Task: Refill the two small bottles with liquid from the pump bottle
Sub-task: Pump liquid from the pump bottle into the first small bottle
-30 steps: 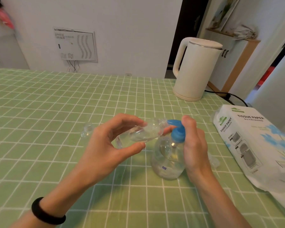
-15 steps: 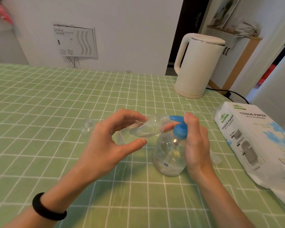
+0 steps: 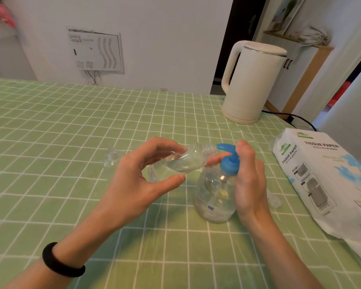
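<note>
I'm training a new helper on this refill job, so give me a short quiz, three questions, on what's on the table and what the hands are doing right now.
1. True or false: the small bottle in the left hand is held upright.
2. What sits on the table to the left of the left hand? A a spoon, B a second small clear bottle, C a mug.
3. Which hand holds the blue pump head of the pump bottle?

Key
1. False: it is tilted, with its mouth toward the spout.
2. B.
3. The right hand.
</note>
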`<act>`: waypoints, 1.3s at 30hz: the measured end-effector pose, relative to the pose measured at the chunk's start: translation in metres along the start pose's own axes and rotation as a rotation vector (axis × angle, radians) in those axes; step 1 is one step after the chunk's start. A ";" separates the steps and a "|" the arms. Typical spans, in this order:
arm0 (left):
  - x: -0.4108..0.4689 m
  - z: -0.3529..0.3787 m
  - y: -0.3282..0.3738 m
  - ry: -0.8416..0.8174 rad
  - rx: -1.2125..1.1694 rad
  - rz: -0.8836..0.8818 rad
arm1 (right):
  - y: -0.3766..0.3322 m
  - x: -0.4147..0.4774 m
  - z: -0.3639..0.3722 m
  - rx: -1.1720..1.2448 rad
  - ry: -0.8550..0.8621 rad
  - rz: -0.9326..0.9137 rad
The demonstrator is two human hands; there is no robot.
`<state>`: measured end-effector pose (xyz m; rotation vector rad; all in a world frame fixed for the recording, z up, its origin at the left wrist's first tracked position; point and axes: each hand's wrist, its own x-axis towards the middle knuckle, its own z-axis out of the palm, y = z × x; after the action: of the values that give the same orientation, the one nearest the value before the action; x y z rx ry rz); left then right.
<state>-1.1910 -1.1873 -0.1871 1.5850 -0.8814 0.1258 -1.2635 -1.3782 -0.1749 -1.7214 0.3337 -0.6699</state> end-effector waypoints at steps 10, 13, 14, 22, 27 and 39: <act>0.000 0.000 0.002 -0.005 0.037 0.017 | 0.001 -0.001 0.001 -0.015 -0.017 -0.003; 0.000 0.000 0.003 -0.004 0.047 0.022 | 0.001 0.000 0.000 0.009 -0.024 0.001; 0.000 0.000 0.004 -0.002 0.049 0.021 | 0.001 0.000 0.000 0.010 -0.021 -0.003; 0.000 0.000 0.005 -0.006 0.092 0.011 | 0.001 0.001 0.000 -0.021 -0.016 -0.024; 0.000 0.001 0.004 -0.002 0.072 0.011 | 0.000 -0.001 0.001 -0.012 0.007 -0.026; 0.000 0.000 0.004 -0.002 0.091 0.025 | 0.003 0.000 0.000 -0.020 0.014 -0.031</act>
<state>-1.1934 -1.1868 -0.1836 1.6590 -0.9087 0.1844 -1.2630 -1.3789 -0.1782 -1.7447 0.3254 -0.7034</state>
